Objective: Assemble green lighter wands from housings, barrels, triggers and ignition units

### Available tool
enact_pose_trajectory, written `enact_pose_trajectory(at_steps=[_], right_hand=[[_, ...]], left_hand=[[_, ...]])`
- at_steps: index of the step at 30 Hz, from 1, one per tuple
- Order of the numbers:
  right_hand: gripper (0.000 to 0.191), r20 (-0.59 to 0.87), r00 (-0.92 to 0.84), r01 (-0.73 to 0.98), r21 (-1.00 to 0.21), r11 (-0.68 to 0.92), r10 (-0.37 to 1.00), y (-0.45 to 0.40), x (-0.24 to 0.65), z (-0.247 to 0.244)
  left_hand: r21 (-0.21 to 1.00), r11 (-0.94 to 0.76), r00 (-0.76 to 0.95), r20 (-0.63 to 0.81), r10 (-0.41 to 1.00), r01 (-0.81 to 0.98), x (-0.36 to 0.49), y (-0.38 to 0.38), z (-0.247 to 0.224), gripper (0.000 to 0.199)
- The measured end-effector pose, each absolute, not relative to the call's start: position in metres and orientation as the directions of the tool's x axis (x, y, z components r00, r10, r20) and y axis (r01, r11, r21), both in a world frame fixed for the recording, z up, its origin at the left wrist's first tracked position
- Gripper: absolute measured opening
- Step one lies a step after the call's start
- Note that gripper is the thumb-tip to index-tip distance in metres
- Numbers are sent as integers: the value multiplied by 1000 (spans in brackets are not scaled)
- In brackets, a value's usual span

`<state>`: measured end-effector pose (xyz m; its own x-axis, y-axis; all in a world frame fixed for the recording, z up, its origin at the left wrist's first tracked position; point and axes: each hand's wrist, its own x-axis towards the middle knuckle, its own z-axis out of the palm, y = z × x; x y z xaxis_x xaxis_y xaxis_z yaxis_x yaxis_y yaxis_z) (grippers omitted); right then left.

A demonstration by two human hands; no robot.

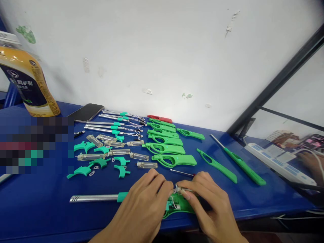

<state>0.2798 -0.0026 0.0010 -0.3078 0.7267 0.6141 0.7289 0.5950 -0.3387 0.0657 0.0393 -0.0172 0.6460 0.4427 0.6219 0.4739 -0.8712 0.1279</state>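
Note:
On the blue table near its front edge lies a green lighter half-shell (181,210) with a white wire and a teal piece in it. A metal tube (95,198) with a teal collar extends left from it. My left hand (149,199) rests over the shell's left part, fingers bent together; what its fingertips hold is hidden. My right hand (211,202) pinches a small clear fuel tank (180,189) with a whitish end, just above the shell. The two hands' fingertips nearly meet there. Behind them lies a thin screwdriver (182,172).
Several green shells (174,160), clear tanks (146,165), teal triggers (122,171) and metal tubes with wires (103,128) lie behind my hands. An assembled lighter (244,167) and power strip (280,165) are right. A phone (87,112) and bottle (27,81) stand back left.

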Motion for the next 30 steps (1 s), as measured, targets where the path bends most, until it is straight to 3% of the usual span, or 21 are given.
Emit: enact_pose_trajectory(at_steps=[10, 22, 30], right_hand=[[22, 605, -297, 717, -370, 591, 739, -4, 283, -1], [18, 612, -242, 729, -397, 557, 753, -4, 279, 1], [19, 575, -234, 777, -374, 507, 784, -1, 281, 1]], left_hand=[[159, -869, 619, 643, 451, 469, 65, 40, -16, 27], [147, -853, 663, 569, 486, 500, 63, 39, -20, 25], [133, -837, 583, 660, 474, 530, 61, 29, -19, 25]])
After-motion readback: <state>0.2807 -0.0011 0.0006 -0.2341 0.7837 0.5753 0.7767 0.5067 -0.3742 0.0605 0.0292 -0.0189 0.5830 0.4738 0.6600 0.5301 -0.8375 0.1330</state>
